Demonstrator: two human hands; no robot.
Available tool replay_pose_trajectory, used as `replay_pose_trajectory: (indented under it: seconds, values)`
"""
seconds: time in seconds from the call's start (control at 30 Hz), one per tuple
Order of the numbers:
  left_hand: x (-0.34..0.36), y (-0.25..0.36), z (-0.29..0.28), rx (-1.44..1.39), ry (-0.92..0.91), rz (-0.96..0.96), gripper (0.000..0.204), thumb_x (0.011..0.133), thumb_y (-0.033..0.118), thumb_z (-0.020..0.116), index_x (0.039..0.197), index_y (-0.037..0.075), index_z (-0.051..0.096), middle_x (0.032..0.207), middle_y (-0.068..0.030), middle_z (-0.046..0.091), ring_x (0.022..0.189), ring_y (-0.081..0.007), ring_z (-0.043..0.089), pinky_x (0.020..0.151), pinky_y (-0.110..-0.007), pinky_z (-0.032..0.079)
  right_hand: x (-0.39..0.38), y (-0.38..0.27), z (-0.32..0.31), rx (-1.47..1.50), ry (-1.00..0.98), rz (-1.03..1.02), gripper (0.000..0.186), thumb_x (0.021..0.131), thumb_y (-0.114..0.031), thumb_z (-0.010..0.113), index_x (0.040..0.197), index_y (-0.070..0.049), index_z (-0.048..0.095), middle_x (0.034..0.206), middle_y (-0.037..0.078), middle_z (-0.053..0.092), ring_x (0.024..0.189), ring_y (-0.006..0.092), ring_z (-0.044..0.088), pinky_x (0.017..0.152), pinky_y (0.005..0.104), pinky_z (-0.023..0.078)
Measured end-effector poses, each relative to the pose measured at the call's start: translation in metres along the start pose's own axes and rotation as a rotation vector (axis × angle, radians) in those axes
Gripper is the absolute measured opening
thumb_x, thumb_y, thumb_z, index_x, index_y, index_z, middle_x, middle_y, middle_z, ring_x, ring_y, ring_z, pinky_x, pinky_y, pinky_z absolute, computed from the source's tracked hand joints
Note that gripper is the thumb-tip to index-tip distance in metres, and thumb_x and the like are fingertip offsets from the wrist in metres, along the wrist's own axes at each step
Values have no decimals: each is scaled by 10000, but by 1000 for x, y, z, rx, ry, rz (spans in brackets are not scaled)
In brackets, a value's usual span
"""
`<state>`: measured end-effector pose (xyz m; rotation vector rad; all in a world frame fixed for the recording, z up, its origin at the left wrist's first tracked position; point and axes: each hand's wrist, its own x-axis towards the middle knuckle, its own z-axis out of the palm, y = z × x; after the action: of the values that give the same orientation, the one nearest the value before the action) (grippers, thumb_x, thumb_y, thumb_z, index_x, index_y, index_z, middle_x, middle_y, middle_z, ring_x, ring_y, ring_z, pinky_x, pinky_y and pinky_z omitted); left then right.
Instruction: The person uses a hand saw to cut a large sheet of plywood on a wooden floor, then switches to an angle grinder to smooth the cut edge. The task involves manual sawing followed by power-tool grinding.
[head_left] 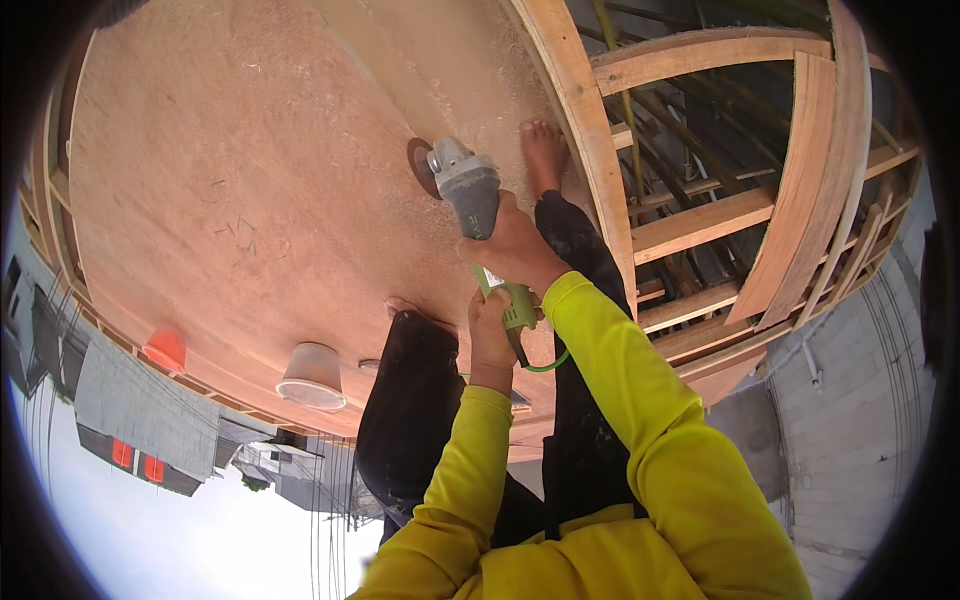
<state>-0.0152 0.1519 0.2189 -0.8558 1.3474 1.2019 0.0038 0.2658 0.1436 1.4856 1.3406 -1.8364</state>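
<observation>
I hold an angle grinder [468, 190] with a grey head and a green body in both hands. My right hand [515, 245] wraps the middle of its body. My left hand [490, 330] grips the green rear handle, where a green cord [548, 364] loops out. The disc [420, 166] is on edge against a large plywood sheet [250, 180] dusted with sawdust. My bare foot [545, 150] rests on the sheet just right of the grinder, and my other foot [402, 305] shows by my knee. I wear yellow sleeves and black trousers.
A white bucket [312, 376] and an orange object [166, 350] sit near the sheet's edge, beyond which lie roofs and sky. Curved timber framing [810, 180] with open gaps runs along the right, next to a grey concrete wall [860, 400].
</observation>
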Motion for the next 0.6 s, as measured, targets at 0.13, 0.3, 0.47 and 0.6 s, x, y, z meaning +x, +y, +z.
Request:
replay_pose_trajectory:
  seconds: [0.13, 0.3, 0.47, 0.6]
  values:
    - [4, -3, -12, -15, -41, -15, 341, 922, 279, 631, 1144, 20, 621, 946, -93, 688, 776, -198, 691, 650, -343, 574, 0, -3, 2, -28, 21, -39, 840, 769, -286, 778, 1352, 162, 373, 1141, 341, 647, 1089, 417, 683, 943, 407, 533]
    - [-6, -16, -17, 27, -2, -95, 393, 930, 243, 598, 1209, -33, 573, 993, -156, 693, 815, -259, 720, 685, -392, 607, -10, 2, -3, -2, -19, 9, 891, 767, -295, 782, 1384, 177, 345, 1165, 345, 639, 1100, 419, 680, 947, 400, 535]
    - [15, -5, -9, -10, -81, -14, 365, 939, 278, 612, 1181, 4, 609, 985, -107, 689, 821, -222, 702, 690, -372, 596, 10, -13, -11, -4, -69, 52, 889, 763, -290, 777, 1386, 182, 351, 1188, 338, 630, 1116, 395, 675, 954, 392, 532]
    - [17, -7, -13, -26, -82, -25, 409, 930, 258, 596, 1215, -34, 569, 1051, -158, 687, 831, -247, 721, 679, -370, 608, 8, -12, -9, 17, -53, 53, 869, 742, -307, 782, 1347, 165, 372, 1199, 374, 615, 1142, 451, 656, 964, 424, 533]
